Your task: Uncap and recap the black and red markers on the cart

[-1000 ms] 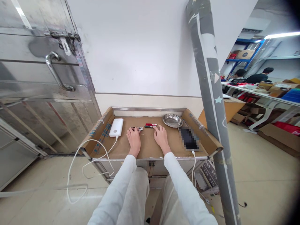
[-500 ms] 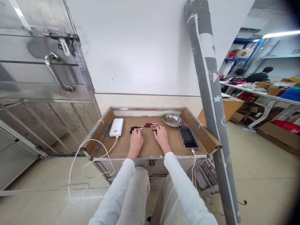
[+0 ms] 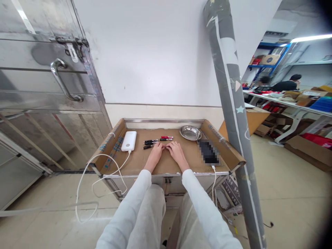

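My left hand (image 3: pixel 156 153) and my right hand (image 3: pixel 175 152) meet fingertip to fingertip over the cardboard-covered tabletop (image 3: pixel 166 166). Both have their fingers pinched together. Something small and thin sits between the fingertips, mostly hidden by them, so I cannot make out its kind. Just left of my left hand lie several black pens (image 3: pixel 150 142), one of them (image 3: pixel 148 147) apart and nearer to me. Beyond my fingers, a red pen (image 3: pixel 166 137) rests alongside a black pen (image 3: pixel 165 139).
A white power bank (image 3: pixel 129 141) with a cable lies at left. At right are a round metal dish (image 3: pixel 190 132) and a dark phone (image 3: pixel 209 152) on a cable. Raised cardboard sides edge the top. A tall grey wrapped roll (image 3: pixel 233 103) leans at right; people sit farther back.
My left hand has come away from the black pens and moved right to my right hand. My right hand, which held a small black piece, has shifted slightly left.
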{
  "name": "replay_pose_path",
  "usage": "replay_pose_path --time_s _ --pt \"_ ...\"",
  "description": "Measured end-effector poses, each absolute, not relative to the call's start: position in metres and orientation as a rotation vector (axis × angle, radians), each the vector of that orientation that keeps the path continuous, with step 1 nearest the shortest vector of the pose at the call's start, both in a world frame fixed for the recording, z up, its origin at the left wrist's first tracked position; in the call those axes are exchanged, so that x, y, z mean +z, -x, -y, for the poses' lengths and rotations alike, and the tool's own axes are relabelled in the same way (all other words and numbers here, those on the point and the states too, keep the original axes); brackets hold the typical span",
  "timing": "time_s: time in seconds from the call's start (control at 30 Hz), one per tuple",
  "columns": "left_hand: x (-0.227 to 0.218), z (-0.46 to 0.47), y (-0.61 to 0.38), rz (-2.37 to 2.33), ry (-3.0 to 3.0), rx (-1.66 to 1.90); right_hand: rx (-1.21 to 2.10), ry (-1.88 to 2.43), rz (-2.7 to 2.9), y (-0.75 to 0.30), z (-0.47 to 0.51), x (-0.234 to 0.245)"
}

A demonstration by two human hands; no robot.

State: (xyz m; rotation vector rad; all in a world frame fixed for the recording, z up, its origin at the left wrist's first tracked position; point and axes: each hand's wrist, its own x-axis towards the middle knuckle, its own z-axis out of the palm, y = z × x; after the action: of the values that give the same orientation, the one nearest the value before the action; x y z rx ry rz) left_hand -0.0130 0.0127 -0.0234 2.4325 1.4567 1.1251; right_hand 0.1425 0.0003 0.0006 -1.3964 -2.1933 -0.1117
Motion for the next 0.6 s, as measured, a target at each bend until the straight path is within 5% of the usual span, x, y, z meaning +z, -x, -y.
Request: replay_pose_path --time_s 0.6 --pt "-0.005 -0.005 -0.005 -1.664 -2.638 0.794 -0.192 1.685 1.796 -0.152 0.004 -0.001"
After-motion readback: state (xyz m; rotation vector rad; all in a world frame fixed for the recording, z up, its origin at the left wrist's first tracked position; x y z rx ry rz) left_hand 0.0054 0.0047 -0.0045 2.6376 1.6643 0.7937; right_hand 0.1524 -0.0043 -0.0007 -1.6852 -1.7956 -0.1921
